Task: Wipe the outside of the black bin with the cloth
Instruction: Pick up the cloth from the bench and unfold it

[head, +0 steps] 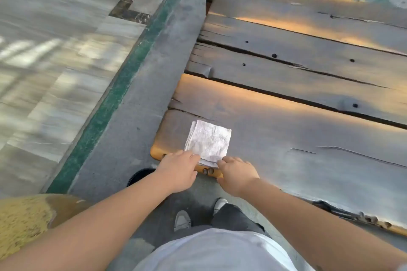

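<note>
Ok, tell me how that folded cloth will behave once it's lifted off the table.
The cloth looks thin and folded in layers, so it will probably droop and may unfold. It likely weighs little. Lying flat on the table, it shouldn't roll.
</note>
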